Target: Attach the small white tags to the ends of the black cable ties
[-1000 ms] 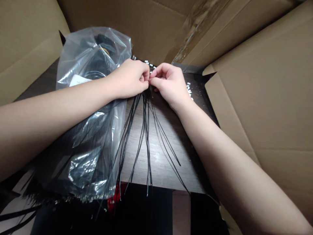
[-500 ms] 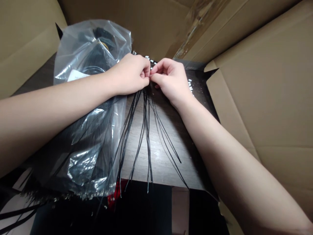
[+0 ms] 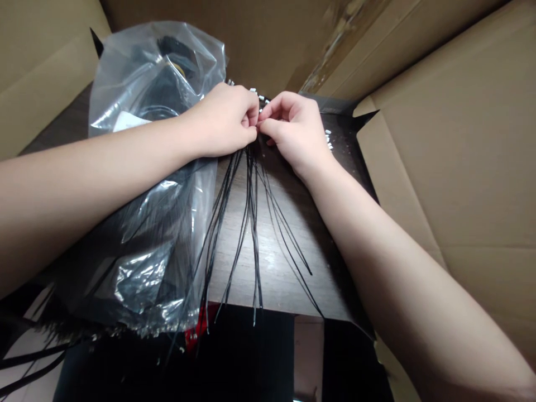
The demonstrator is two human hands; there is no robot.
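Centrally, black cable ties [image 3: 251, 212] are pinched at their tops by left hand [image 3: 224, 120] and right hand [image 3: 293, 131], fingertips pressed together; plastic bag [image 3: 146, 184] at left.

It looks like a small piecework or packing station rather than a living space. A dark wood-grain bench [image 3: 276, 262] is walled in with plain cardboard [image 3: 460, 167] on the left, far and right sides. Stock lies in bulk: a clear plastic bag [image 3: 142, 167] stuffed with black ties sits on the left, loose ties [image 3: 251, 223] fan across the middle, and small white bits [image 3: 329, 137] are scattered at the far edge.
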